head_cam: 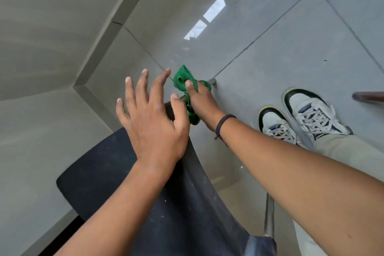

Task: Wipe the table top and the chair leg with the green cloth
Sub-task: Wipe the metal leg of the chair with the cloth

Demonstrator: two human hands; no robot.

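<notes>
I look straight down over a black chair (116,174) onto a grey tiled floor. My right hand (202,103) is shut on the green cloth (181,81), which is wrapped around a metal chair leg (213,81) low near the floor. Most of that leg is hidden by the hand and cloth. My left hand (152,119) hovers with fingers spread above the chair's front corner, just left of the cloth, holding nothing. No table top is in view.
My two white and black sneakers (301,116) stand right of the chair. Another metal chair leg (269,217) shows lower right. A grey skirting board (99,52) and wall run along the left. A dark wooden furniture foot (367,96) pokes in at the right edge.
</notes>
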